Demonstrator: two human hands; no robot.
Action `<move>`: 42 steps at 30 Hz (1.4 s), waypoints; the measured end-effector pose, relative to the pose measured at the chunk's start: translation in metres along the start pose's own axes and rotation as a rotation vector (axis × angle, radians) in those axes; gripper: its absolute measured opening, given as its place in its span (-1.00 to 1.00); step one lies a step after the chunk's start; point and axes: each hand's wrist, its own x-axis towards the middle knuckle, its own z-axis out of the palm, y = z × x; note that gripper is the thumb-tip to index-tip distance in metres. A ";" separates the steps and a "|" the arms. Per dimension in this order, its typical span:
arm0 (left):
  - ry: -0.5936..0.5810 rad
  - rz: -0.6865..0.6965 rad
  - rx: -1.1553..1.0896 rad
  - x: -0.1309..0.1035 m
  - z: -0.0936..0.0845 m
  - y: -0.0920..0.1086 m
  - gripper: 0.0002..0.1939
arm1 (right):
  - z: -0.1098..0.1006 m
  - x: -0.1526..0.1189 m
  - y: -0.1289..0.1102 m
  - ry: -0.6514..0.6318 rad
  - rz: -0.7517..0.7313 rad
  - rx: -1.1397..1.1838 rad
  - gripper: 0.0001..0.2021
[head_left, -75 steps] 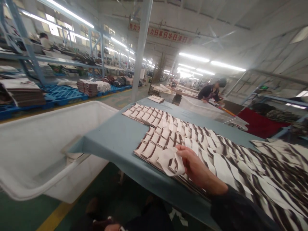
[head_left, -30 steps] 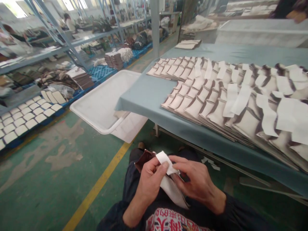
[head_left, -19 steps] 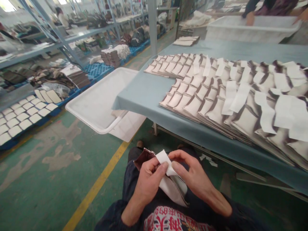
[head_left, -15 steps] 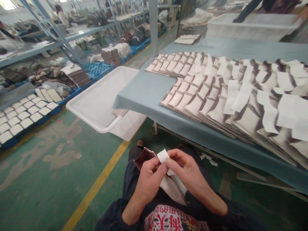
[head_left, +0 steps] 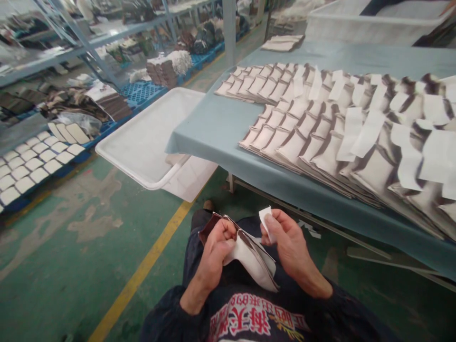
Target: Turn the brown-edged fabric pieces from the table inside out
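My left hand (head_left: 213, 254) is closed on a cream-and-brown sewn fabric piece (head_left: 253, 264), which looks like a shoe upper and lies over my lap. Its brown inner face shows beyond my fingers, and its cream side hangs toward me. To the right of it, my right hand (head_left: 292, 247) pinches a small white strip (head_left: 264, 217) between thumb and fingers. The strip sticks up from the grip, apart from the upper edge of the sewn piece. Whether the right fingertips also touch a pale flap beside the piece, I cannot tell.
A blue-covered table (head_left: 206, 128) ahead bears overlapping rows of similar pieces (head_left: 294, 142), several topped with white strips (head_left: 351, 133). A white tub (head_left: 142, 164) stands at its left corner. White scraps (head_left: 309, 230) lie beneath. Another person's arm reaches over a far white bin (head_left: 342, 29).
My right hand has moved right, away from my left hand, carrying the white strip. My left hand stays on the sewn piece, whose cream side now shows more. The view has tilted slightly down.
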 end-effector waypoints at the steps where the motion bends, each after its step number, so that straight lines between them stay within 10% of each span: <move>1: -0.012 -0.020 0.044 0.001 -0.002 0.000 -0.70 | -0.004 0.000 -0.001 -0.014 0.014 -0.008 -0.50; 16: 0.040 -0.063 0.498 -0.007 -0.010 0.027 -0.75 | 0.019 -0.033 0.002 -0.214 0.293 -0.177 -0.43; 32: 0.040 0.052 0.671 -0.006 -0.007 0.065 -0.80 | 0.043 -0.020 -0.025 -0.142 0.046 -0.623 -0.65; 42: 0.033 0.092 0.597 -0.003 -0.009 0.057 -0.79 | 0.046 -0.013 -0.026 -0.118 -0.022 -0.738 -0.64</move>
